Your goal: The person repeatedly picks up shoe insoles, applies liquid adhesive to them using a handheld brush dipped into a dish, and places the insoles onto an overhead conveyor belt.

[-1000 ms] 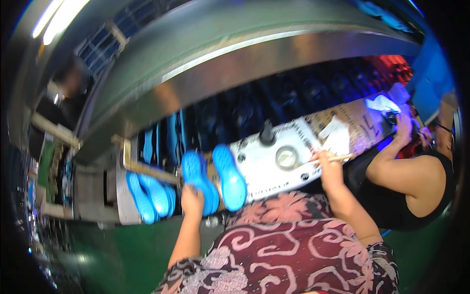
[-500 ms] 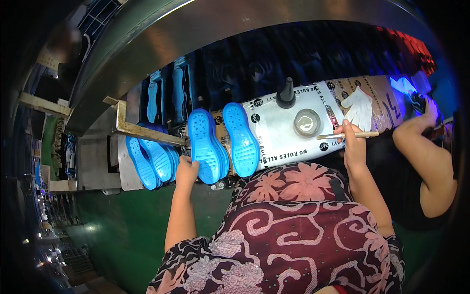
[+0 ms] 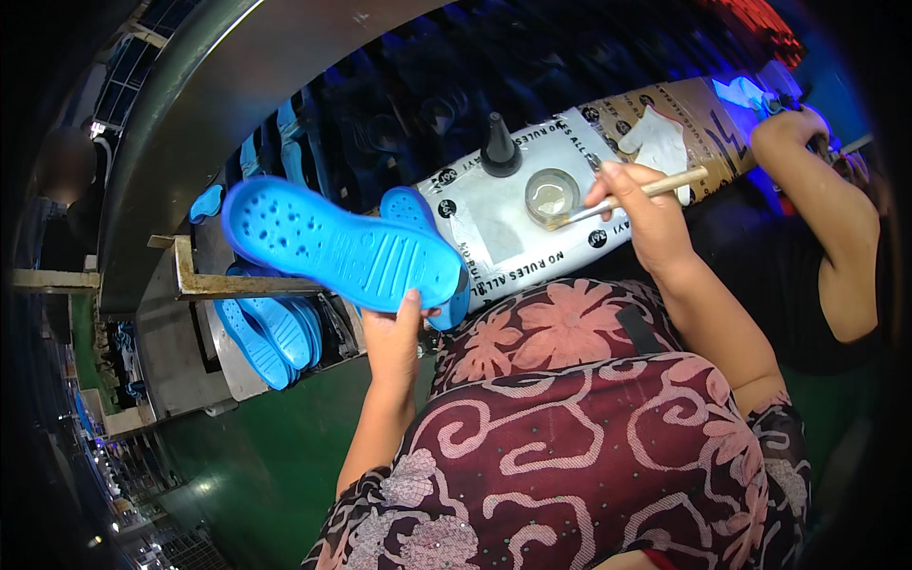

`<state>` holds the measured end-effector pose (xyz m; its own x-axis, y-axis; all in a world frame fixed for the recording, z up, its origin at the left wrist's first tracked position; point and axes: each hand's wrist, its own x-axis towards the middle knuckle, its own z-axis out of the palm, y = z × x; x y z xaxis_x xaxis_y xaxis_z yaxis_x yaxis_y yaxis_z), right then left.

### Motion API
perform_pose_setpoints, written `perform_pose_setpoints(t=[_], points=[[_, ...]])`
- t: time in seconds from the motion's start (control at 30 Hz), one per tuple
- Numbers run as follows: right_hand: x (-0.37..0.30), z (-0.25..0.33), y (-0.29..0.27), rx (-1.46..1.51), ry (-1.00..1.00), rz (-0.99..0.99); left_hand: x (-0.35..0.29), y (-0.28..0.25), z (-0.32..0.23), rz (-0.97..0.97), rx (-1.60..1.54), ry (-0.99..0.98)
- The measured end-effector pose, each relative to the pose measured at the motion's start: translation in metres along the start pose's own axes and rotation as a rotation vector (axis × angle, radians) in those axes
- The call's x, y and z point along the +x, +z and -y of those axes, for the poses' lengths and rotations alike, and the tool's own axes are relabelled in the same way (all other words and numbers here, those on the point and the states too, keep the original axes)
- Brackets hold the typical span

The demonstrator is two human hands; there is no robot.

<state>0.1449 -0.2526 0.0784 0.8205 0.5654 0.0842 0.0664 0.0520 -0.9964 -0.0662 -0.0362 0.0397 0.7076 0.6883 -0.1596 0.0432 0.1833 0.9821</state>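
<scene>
My left hand [image 3: 391, 332] grips a blue shoe sole [image 3: 332, 242] by its narrower end, thumb on the ridged face. The sole is lifted and tilted, with pitted holes at its wide end. Partly hidden behind it, another blue sole [image 3: 404, 203] lies on the bench. In my right hand [image 3: 648, 220] is a wooden-handled brush [image 3: 679, 180], fingers closed round the handle. Its bristles are at the near rim of a round glass jar [image 3: 529, 190] holding pale, clear-looking liquid; whether they touch it I cannot tell. The jar stands on a white printed sheet [image 3: 499, 268].
A black nozzle-topped bottle [image 3: 499, 154] stands behind the jar. To the right lies a white glove [image 3: 657, 142] on cardboard, beside another person's arm [image 3: 812, 214]. More blue soles [image 3: 271, 334] lie left, under a metal bar [image 3: 228, 285]. A large metal housing [image 3: 142, 190] arches overhead.
My left hand has lifted a blue sole off the bench and turned it sideways. The brush in my right hand has shifted to the jar's rim. The view has turned slightly.
</scene>
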Motion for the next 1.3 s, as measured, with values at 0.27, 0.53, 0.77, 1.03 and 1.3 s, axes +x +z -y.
perform_pose_setpoints(t=[0.27,0.53,0.77,1.03,1.3], points=[[-0.007,0.018,0.039,-0.358,-0.582,0.152,0.005,0.047,-0.015,0.055,0.173,0.290],[-0.009,0.008,0.043,-0.523,-0.690,0.139,-0.001,0.062,-0.026,0.086,0.196,0.412],[-0.009,0.011,0.042,-0.545,-0.672,0.125,0.003,0.056,-0.017,0.085,0.247,0.535],[-0.011,0.009,0.039,-0.564,-0.682,0.184,0.006,0.054,-0.011,0.058,0.289,0.659],[-0.014,0.007,0.045,-0.582,-0.715,0.181,0.006,0.059,-0.016,0.084,0.313,0.720]])
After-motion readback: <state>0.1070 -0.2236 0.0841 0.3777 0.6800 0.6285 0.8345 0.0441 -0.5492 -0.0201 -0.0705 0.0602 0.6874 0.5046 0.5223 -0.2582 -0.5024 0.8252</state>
